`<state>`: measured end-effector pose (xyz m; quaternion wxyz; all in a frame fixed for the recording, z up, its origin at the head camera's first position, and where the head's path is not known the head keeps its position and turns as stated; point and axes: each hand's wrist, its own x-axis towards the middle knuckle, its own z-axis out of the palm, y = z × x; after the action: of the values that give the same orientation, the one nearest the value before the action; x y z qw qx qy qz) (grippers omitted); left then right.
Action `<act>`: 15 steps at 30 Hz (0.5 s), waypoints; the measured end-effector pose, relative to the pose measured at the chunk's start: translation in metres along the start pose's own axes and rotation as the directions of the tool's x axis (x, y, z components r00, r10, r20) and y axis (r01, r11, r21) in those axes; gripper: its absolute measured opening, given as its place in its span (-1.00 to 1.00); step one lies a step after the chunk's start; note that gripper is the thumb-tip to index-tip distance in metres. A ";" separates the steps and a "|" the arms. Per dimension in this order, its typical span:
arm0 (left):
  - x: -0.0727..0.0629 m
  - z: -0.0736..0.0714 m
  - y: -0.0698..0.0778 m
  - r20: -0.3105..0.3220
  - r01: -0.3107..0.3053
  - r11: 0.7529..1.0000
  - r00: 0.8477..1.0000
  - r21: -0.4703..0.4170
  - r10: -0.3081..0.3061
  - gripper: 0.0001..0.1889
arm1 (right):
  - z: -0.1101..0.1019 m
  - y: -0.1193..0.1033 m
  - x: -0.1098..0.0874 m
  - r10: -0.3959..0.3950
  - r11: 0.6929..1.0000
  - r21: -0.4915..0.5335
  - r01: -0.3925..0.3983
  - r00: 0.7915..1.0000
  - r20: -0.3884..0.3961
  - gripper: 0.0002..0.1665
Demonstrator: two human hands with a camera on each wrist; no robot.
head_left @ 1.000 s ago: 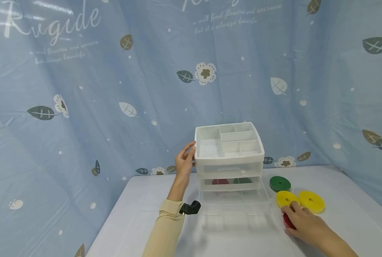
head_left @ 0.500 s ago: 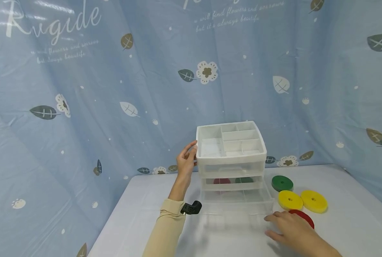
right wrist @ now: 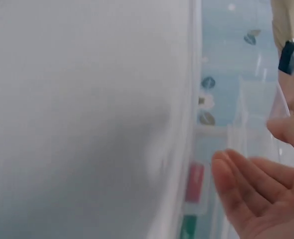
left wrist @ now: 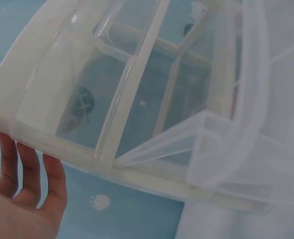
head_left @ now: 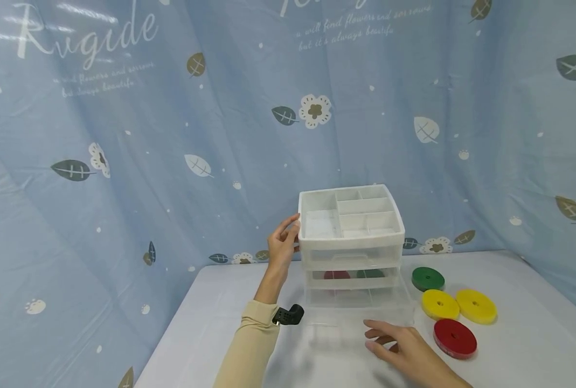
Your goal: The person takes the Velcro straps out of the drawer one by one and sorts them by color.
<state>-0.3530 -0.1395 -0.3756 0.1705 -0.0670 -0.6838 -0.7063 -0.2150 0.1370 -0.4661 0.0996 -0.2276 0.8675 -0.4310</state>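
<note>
A white drawer unit [head_left: 351,242] with a divided top tray stands on the table, its clear bottom drawer [head_left: 360,315] pulled out. My left hand [head_left: 282,245] steadies the unit's left side; in the left wrist view its fingertips touch the frame's edge. In front of the drawer hovers my right hand [head_left: 404,345], fingers loosely bent and holding nothing. Right of that hand lies a red roll [head_left: 455,338] of what looks like tape. Beyond it are two yellow rolls [head_left: 440,305] and a green roll [head_left: 428,279]. Red [head_left: 337,275] and green [head_left: 370,274] round shapes show inside the unit.
A white cloth covers the table [head_left: 229,307]. Close behind the unit hangs a blue patterned curtain [head_left: 239,134]. The clear drawer juts toward the table's near side, between both arms. A black strap device [head_left: 289,314] sits on the left wrist.
My right hand has let go of the red roll, which now lies flat by the yellow ones. That hand has moved left to the drawer's front. The left hand has stayed put.
</note>
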 end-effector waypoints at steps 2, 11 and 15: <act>-0.001 0.000 0.000 0.004 -0.001 1.000 1.000 -0.002 0.001 -0.62 | 0.005 -0.001 0.003 0.013 0.997 0.072 -0.011 1.000 -0.025 -0.34; -0.001 -0.001 0.001 0.002 0.004 1.000 1.000 0.006 -0.004 -0.61 | 0.026 -0.005 0.009 0.118 0.819 0.568 -0.077 0.992 -0.036 -0.29; -0.001 -0.001 0.000 0.001 -0.002 1.000 1.000 0.005 0.002 -0.61 | 0.030 -0.006 0.010 0.225 0.687 0.707 -0.165 0.974 0.008 -0.22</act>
<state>-0.3525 -0.1401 -0.3762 0.1714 -0.0676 -0.6854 -0.7045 -0.2104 0.1081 -0.4793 0.1895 -0.0616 0.6601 -0.7243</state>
